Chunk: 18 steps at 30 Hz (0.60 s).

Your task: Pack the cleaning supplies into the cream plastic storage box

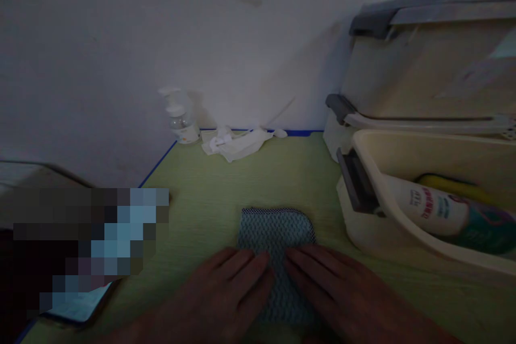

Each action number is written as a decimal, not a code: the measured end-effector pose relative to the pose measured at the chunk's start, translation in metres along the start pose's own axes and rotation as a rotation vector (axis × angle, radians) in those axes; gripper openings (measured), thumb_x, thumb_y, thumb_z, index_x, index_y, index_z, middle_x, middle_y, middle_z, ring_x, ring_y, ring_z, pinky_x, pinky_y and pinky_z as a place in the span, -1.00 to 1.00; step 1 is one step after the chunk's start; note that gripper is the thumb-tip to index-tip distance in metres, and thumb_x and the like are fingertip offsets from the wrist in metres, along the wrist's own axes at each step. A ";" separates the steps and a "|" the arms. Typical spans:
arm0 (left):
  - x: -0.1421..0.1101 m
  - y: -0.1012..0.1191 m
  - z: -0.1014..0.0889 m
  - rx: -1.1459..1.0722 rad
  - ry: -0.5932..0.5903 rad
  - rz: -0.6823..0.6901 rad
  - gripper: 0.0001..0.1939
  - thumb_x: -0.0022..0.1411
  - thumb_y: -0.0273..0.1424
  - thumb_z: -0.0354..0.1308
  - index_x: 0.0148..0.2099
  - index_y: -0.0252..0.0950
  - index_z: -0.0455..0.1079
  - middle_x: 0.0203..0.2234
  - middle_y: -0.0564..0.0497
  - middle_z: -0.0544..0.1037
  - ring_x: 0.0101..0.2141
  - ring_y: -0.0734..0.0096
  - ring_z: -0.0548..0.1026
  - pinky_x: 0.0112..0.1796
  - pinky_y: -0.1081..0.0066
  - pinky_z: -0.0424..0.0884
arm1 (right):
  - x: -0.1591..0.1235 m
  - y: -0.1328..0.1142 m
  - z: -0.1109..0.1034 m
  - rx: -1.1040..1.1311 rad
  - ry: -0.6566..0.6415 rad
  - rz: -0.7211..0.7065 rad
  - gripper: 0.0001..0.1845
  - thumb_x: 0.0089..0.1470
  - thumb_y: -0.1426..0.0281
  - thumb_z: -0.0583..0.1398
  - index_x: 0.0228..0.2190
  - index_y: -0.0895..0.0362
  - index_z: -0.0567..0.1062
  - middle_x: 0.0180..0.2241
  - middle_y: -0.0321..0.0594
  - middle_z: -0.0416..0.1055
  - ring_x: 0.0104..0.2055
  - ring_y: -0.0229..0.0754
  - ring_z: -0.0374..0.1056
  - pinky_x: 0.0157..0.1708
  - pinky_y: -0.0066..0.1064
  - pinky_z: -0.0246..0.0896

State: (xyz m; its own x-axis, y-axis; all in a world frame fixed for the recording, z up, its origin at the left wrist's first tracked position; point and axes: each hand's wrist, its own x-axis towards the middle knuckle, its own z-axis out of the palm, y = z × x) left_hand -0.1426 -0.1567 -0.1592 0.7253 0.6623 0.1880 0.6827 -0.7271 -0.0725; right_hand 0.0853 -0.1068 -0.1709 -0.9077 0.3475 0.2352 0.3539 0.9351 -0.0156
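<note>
A folded blue-grey cleaning cloth (278,231) with a checked dark edge lies flat on the green tabletop (193,193), in the lower middle of the head view. My left hand (237,285) rests on its left side, fingers stretched out and pointing inward. On the cloth's right side lies my right hand (330,279), also with flat, extended fingers. A strip of cloth shows between the two hands. Its near end is partly hidden by them and by the frame's lower edge.
At the right stands an open cream bin (363,231) holding a white and green bottle (439,209). Lidded storage boxes (403,75) are stacked behind it. A pump bottle (183,121) and crumpled white tissue (237,142) sit by the wall. A phone (80,303), partly pixelated, lies left.
</note>
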 end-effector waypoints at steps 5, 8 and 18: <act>-0.004 -0.003 0.008 -0.089 -0.069 -0.069 -0.45 0.19 -0.08 0.03 0.04 -0.42 0.31 -0.08 -0.22 0.48 -0.13 0.16 0.44 -0.13 0.25 0.38 | -0.001 -0.002 0.004 0.000 0.062 0.047 -0.62 0.08 0.37 0.07 -0.09 0.24 0.46 -0.06 -0.11 0.46 -0.03 -0.09 0.35 -0.08 -0.33 0.33; -0.006 -0.002 0.013 -0.118 -0.076 -0.084 -0.48 0.18 -0.13 0.05 0.06 -0.41 0.29 -0.06 -0.21 0.47 -0.11 0.17 0.42 -0.10 0.24 0.37 | 0.000 -0.004 0.002 0.010 0.106 0.077 -0.63 0.05 0.46 0.04 -0.11 0.22 0.47 -0.07 -0.11 0.46 -0.03 -0.10 0.35 -0.08 -0.33 0.34; -0.006 -0.001 0.013 -0.151 -0.119 -0.127 -0.43 -0.05 -0.52 0.01 0.10 -0.37 0.24 0.02 -0.18 0.42 -0.03 0.11 0.38 -0.04 0.17 0.35 | 0.000 0.001 0.008 -0.023 0.079 0.052 -0.52 -0.13 0.68 0.00 -0.15 0.30 0.48 -0.07 0.00 0.45 -0.07 -0.09 0.39 -0.12 -0.33 0.38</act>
State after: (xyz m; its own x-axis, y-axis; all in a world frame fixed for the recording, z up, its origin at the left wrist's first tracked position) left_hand -0.1462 -0.1574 -0.1734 0.6457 0.7605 0.0691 0.7547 -0.6493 0.0936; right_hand 0.0835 -0.1053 -0.1787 -0.8678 0.3878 0.3106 0.4057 0.9140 -0.0076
